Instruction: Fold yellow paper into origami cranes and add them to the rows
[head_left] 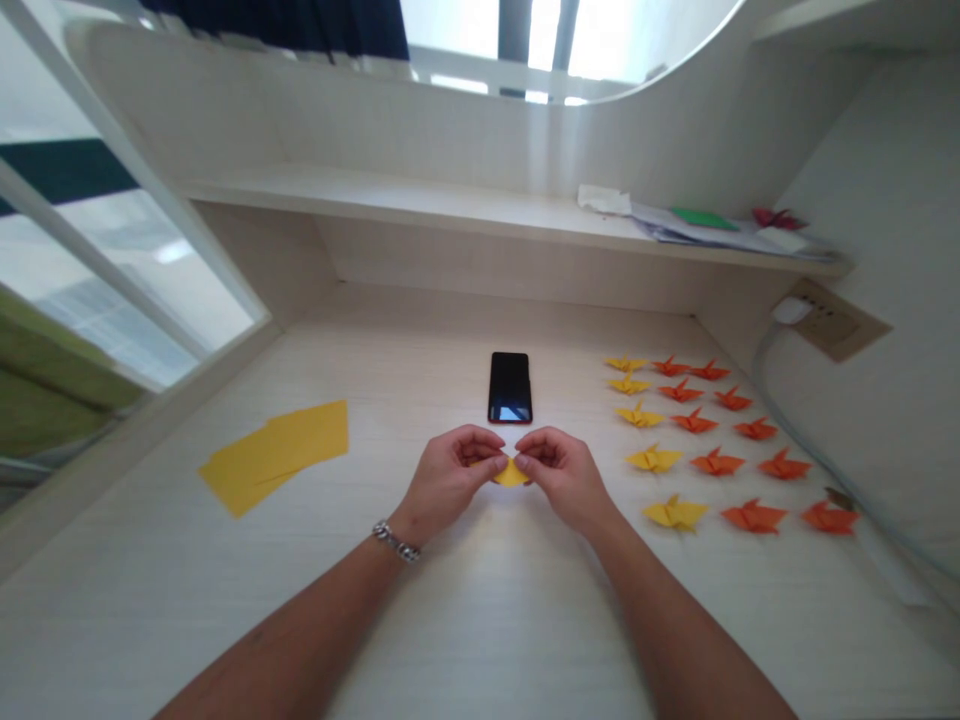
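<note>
Between my hands is a small piece of folded yellow paper (511,474), pinched from both sides just above the desk. My left hand (455,470), with a chain bracelet (396,541) on its wrist, has thumb and fingers closed on the left part of the paper. On the right part, my right hand (562,472) grips with thumb and curled fingers. Much of the paper is covered by the fingers, so its exact folded shape is hidden. A black phone (510,387) lies flat just beyond my hands.
Yellow paper sheets (281,450) overlap on the left. Yellow folded cranes (654,459) and orange folded cranes (718,462) stand in rows on the right. A cable (806,440) runs from the wall socket (832,318) down the right side. A shelf (450,212) crosses the back, holding papers.
</note>
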